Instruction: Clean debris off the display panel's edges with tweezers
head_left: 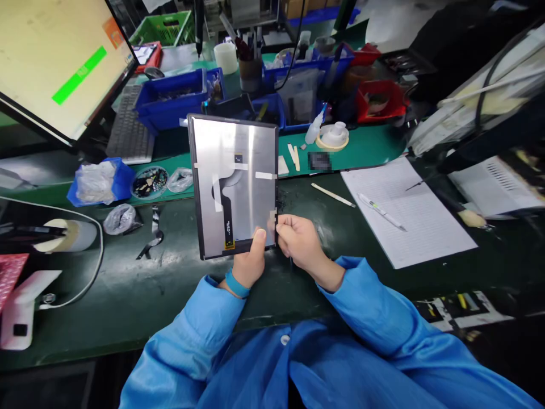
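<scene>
A tablet-sized display panel (pixel 255 210) is raised above the dark bench with its silvery back towards me. A black flex cable (pixel 227 213) and strips of pale tape (pixel 266 175) lie on that back. My left hand (pixel 250 262) grips the panel's bottom edge, thumb on the back and fingers hidden behind. At the lower right edge, my right hand (pixel 301 241) is closed in a pinch. A small clear or pale piece (pixel 271 220) shows on the panel beside those fingertips; what they hold, if anything, I cannot make out.
Lined paper (pixel 404 216) with a pen (pixel 381 212) lies to the right, near a thin pale stick (pixel 332 195). Leftward are a loose flex cable (pixel 154 236), a small blue bin (pixel 100 182) and a monitor (pixel 55 62). Blue bins (pixel 170 99) and a dropper bottle (pixel 315 128) stand behind.
</scene>
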Available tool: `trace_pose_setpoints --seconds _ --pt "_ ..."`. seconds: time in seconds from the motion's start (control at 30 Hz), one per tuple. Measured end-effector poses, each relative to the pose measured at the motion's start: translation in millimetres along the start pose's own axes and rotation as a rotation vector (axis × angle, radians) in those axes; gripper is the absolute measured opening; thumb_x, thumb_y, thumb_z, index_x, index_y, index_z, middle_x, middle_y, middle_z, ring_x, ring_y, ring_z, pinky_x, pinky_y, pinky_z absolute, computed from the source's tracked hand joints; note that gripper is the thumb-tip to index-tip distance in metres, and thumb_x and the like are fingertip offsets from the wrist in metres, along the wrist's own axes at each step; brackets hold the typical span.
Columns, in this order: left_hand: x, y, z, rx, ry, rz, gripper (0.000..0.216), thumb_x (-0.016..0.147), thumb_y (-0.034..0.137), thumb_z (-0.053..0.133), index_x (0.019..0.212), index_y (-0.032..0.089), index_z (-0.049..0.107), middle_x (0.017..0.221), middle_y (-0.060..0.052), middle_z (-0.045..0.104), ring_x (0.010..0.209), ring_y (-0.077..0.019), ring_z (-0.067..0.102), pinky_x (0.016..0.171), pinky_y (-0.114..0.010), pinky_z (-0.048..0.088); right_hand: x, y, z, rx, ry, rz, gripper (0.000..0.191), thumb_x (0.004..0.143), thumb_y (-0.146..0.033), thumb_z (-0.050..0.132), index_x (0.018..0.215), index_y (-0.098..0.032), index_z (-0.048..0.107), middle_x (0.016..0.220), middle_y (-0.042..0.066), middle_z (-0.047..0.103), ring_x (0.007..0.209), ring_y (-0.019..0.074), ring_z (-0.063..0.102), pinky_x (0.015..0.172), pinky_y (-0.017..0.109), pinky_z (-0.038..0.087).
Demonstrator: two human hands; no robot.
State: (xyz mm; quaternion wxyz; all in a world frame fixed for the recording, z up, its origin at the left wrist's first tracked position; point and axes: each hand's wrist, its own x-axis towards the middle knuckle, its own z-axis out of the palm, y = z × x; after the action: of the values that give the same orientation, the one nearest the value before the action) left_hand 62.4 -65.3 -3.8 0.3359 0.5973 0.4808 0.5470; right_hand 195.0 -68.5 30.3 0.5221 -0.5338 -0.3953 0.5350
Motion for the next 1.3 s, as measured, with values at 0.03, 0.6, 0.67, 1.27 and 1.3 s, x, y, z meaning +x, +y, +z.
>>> trace_pose_setpoints --seconds 0.03,0.6,0.67,1.27,1.3 --pt "0 0 0 -0.010 0.001 -0.007 0.037 0.096 0.048 0.060 0.103 0.016 0.076 0.108 -0.008 0.079 0.105 -0.0207 0.074 0.108 -0.037 0.055 0 0 0 0.001 -0.002 0.003 0.018 0.077 -0.025 0.053 0.060 -0.023 0.050 0.035 -0.009 0.044 0.031 0.0067 0.032 0.036 0.021 0.022" --pt "-5 -7 -2 0.040 -0.108 0.083 0.033 0.101 0.041 0.054 0.110 0.019 0.077 0.115 -0.007 0.079 0.113 -0.0210 0.073 0.111 -0.038 0.054 3 0 -1 -0.106 0.042 -0.008 0.014 0.072 -0.020 0.052 0.059 -0.023 0.049 0.038 -0.009 0.046 0.033 0.0066 0.034 0.037 0.021 0.025" --pt "-5 -9 -2 0.052 -0.118 0.076 0.037 0.101 0.044 0.053 0.116 0.019 0.076 0.119 -0.008 0.078 0.116 -0.0220 0.072 0.112 -0.039 0.054 2 0 -1 -0.113 0.042 -0.019 0.012 0.072 -0.018 0.052 0.060 -0.022 0.052 0.039 -0.009 0.046 0.034 0.0067 0.035 0.038 0.021 0.026" --pt "-3 -3 -3 0.042 -0.117 0.047 0.040 0.101 0.049 0.051 0.101 0.017 0.077 0.105 -0.008 0.080 0.107 -0.0225 0.075 0.110 -0.041 0.055 0 -2 -2 -0.068 0.016 0.005 0.018 0.078 -0.025 0.054 0.061 -0.023 0.050 0.035 -0.008 0.045 0.031 0.0070 0.034 0.037 0.021 0.025" --pt "-3 -3 -3 0.043 -0.111 0.039 0.041 0.100 0.050 0.052 0.103 0.017 0.077 0.108 -0.009 0.080 0.110 -0.0231 0.074 0.111 -0.042 0.054 1 -2 -2 -0.071 0.022 0.008 0.017 0.077 -0.024 0.055 0.061 -0.023 0.049 0.035 -0.008 0.045 0.031 0.0071 0.034 0.037 0.021 0.024"
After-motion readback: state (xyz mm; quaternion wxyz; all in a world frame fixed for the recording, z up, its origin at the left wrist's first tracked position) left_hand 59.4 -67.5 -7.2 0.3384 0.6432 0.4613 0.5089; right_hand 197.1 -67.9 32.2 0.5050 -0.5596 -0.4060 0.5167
